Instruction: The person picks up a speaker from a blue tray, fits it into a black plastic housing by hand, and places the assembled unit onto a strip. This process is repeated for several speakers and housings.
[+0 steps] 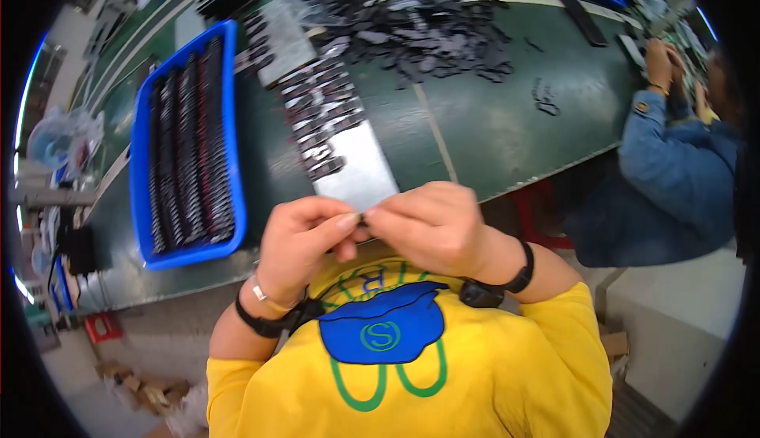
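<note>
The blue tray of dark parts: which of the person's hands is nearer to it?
Left. The left hand is just right of the blue tray; the right hand sits farther right, fingertips meeting the left's.

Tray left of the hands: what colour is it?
Blue tray, filled with rows of dark parts; the head view shows it clearly.

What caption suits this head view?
Both hands, left hand and right hand, pinch a small dark part beside a blue tray.
</note>
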### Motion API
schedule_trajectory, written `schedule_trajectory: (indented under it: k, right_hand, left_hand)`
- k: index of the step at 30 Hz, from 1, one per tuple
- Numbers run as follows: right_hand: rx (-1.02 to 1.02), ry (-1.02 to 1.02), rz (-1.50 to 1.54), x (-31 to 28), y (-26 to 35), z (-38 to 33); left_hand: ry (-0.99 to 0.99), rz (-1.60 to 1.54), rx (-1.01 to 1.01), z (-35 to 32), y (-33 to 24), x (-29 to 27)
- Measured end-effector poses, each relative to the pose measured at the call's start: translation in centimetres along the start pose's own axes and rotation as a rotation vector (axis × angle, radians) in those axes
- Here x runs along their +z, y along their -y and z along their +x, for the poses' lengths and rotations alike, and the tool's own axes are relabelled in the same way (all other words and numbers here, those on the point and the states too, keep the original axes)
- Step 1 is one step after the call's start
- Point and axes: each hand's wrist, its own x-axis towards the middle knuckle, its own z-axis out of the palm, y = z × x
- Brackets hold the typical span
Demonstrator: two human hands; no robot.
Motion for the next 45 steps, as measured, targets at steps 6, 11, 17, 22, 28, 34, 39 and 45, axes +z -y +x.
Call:
schedule_trajectory:
  k: [6,11,17,22,28,34,39,45]
  right_hand:
    - [-0.078,0.027,0.076,0.2,-0.1,-0.3]
    - [0.014,0.016,0.196,-0.7,-0.1,-0.3]
    - [0.347,0.005,-0.167,-7.5,-4.0,-1.5]
    - [0.782,-0.003,-0.621,-13.1,-9.8,-1.3]
    - [0.969,0.241,-0.864,-13.3,-12.2,-0.7]
    - [0.918,0.244,-0.691,-12.0,-11.8,-0.8]
    - [0.789,0.315,-0.451,-11.3,-9.4,-0.3]
    - [0.63,0.305,-0.431,-10.8,-9.6,-0.5]
  left_hand:
    - [0.131,-0.018,-0.031,0.1,-0.6,-1.4]
    - [0.167,-0.015,-0.026,0.2,-0.6,-1.2]
    - [0.174,-0.035,0.027,-0.3,-0.5,-2.1]
    - [0.176,-0.056,0.066,-0.5,-0.4,-2.7]
    - [0.168,-0.049,0.074,-0.8,-0.4,-2.7]
    - [0.162,-0.058,0.063,-0.9,-0.5,-3.2]
    - [0.176,-0.062,0.05,-0.8,-0.5,-3.1]
    - [0.164,-0.056,0.022,-0.9,-0.4,-3.2]
